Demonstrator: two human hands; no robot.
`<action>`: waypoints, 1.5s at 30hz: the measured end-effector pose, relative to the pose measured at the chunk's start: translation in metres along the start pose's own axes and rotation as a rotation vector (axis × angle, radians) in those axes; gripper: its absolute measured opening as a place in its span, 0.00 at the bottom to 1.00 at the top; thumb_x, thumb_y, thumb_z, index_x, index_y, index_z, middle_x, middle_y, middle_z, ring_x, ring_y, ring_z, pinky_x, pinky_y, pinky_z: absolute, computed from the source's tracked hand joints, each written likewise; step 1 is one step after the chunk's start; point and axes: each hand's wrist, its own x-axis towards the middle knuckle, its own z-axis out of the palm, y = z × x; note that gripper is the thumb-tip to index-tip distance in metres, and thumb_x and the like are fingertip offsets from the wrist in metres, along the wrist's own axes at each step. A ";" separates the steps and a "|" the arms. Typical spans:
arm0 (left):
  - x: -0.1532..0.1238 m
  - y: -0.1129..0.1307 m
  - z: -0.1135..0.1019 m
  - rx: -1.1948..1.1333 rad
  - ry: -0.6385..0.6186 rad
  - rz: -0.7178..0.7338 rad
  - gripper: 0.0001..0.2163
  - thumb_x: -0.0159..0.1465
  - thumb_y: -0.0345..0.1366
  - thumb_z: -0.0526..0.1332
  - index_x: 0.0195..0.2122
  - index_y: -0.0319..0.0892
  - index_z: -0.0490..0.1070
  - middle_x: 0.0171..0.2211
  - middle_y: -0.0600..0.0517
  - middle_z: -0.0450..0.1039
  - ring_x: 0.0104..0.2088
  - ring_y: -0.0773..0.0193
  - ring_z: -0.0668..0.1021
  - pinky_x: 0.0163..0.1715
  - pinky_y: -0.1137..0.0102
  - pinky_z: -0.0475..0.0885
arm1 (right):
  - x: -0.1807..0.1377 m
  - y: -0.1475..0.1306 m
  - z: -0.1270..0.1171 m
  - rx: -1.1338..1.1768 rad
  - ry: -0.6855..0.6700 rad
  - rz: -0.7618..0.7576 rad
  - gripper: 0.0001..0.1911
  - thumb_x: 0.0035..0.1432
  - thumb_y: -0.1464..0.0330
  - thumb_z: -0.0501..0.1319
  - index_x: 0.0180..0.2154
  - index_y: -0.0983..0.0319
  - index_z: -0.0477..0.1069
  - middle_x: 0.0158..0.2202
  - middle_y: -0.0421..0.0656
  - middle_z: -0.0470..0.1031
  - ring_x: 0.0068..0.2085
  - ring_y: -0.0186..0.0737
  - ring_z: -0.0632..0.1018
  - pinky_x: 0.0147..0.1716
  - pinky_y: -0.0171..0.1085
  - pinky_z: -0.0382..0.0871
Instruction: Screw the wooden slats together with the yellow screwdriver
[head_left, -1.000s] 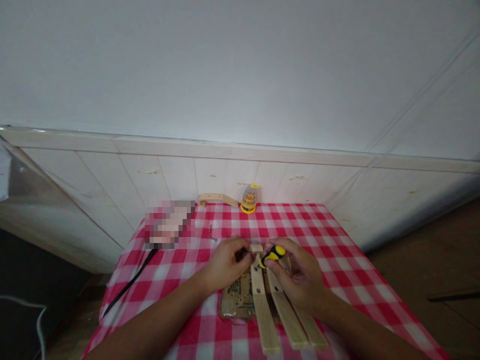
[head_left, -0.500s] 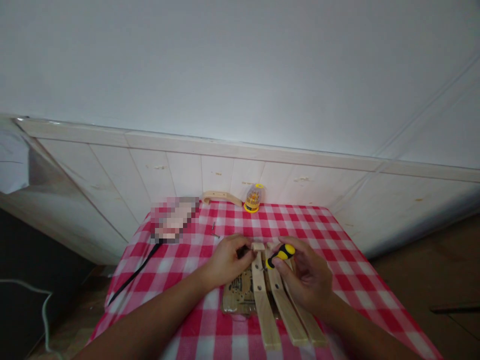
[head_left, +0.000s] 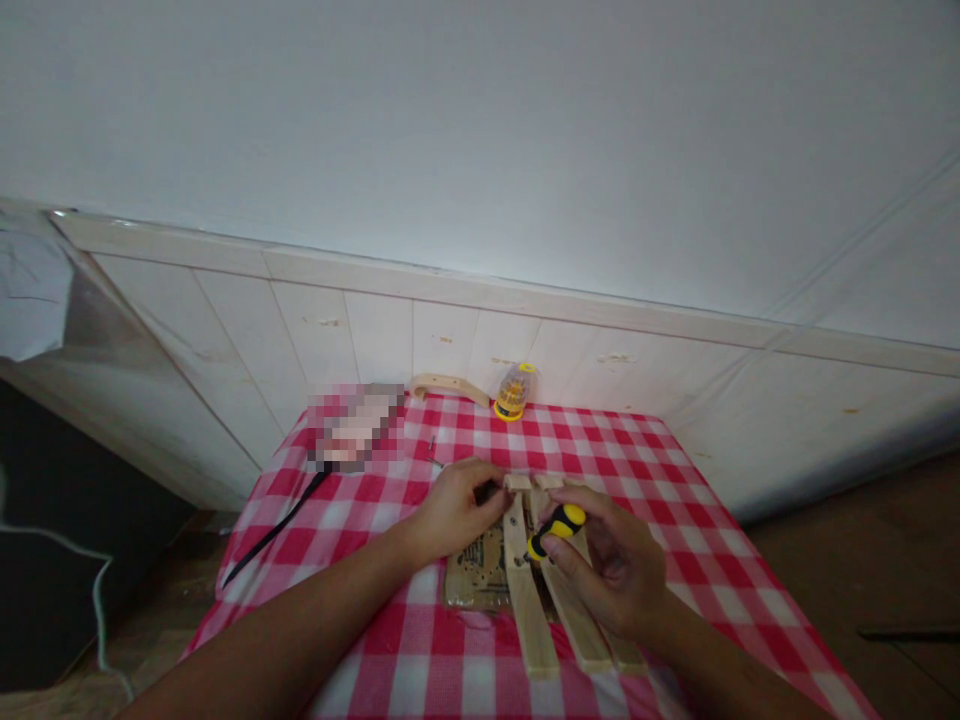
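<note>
My right hand [head_left: 619, 560] is closed round a short screwdriver [head_left: 564, 524] with a yellow and black handle. It slants down to the left, and its tip is at the lower screw hole of the leftmost wooden strip [head_left: 534, 635]. At that strip's far, hooked end, my left hand [head_left: 465, 505] pinches its edge between thumb and fingers. Two similar bent wooden strips [head_left: 583, 625] lie to the right, partly under my right hand. All rest across a flat cardboard package [head_left: 476, 580] with dark print, wrapped in clear film.
A red and white checked cloth [head_left: 390, 620] covers the table. Near the wall stand a clear, yellow-based bit case [head_left: 514, 392] and another curved wooden piece [head_left: 450, 385]. Loose screws [head_left: 433, 452] lie beyond my left hand. A blurred-out object with a black strap [head_left: 274, 530] is at left.
The screwdriver tip has moved down the leftmost strip, from between its two holes to the lower one. My left hand stays at the strip's far end. The view has shifted slightly.
</note>
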 end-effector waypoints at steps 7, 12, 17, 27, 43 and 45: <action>0.000 0.001 0.000 0.006 0.014 0.001 0.08 0.67 0.35 0.62 0.36 0.42 0.81 0.34 0.48 0.83 0.35 0.59 0.82 0.37 0.69 0.73 | 0.008 -0.007 -0.004 0.002 -0.089 -0.036 0.27 0.67 0.76 0.64 0.64 0.53 0.71 0.48 0.48 0.87 0.44 0.48 0.89 0.42 0.42 0.87; 0.000 0.001 0.000 0.018 0.015 0.019 0.07 0.67 0.34 0.62 0.34 0.42 0.80 0.33 0.49 0.82 0.34 0.59 0.81 0.36 0.69 0.71 | 0.015 -0.015 -0.007 -0.027 -0.124 -0.076 0.28 0.65 0.77 0.64 0.63 0.53 0.71 0.46 0.45 0.87 0.44 0.46 0.89 0.44 0.42 0.86; 0.000 0.000 -0.001 0.010 0.001 0.022 0.07 0.67 0.35 0.62 0.35 0.41 0.80 0.34 0.47 0.82 0.35 0.58 0.81 0.37 0.68 0.71 | 0.018 -0.020 -0.012 -0.112 -0.146 -0.116 0.21 0.61 0.76 0.69 0.54 0.54 0.75 0.42 0.44 0.87 0.39 0.45 0.89 0.40 0.40 0.85; 0.000 -0.001 -0.001 0.028 -0.008 0.027 0.07 0.67 0.36 0.62 0.33 0.42 0.78 0.33 0.48 0.81 0.34 0.58 0.81 0.36 0.68 0.71 | 0.004 -0.003 -0.007 -0.050 -0.092 0.038 0.14 0.65 0.67 0.72 0.50 0.53 0.73 0.41 0.46 0.85 0.39 0.47 0.87 0.37 0.42 0.83; 0.001 0.001 0.000 0.039 -0.008 0.012 0.07 0.67 0.36 0.61 0.33 0.42 0.77 0.33 0.48 0.81 0.34 0.58 0.80 0.36 0.68 0.72 | 0.004 -0.003 -0.002 -0.072 -0.022 0.134 0.13 0.61 0.65 0.73 0.43 0.55 0.72 0.35 0.42 0.80 0.32 0.42 0.83 0.31 0.37 0.80; 0.001 0.000 0.001 0.036 -0.002 0.018 0.07 0.67 0.35 0.61 0.33 0.42 0.77 0.33 0.48 0.81 0.34 0.59 0.80 0.35 0.69 0.71 | 0.004 -0.003 -0.002 -0.065 -0.013 0.131 0.13 0.60 0.66 0.74 0.43 0.55 0.71 0.34 0.41 0.79 0.32 0.41 0.82 0.30 0.37 0.80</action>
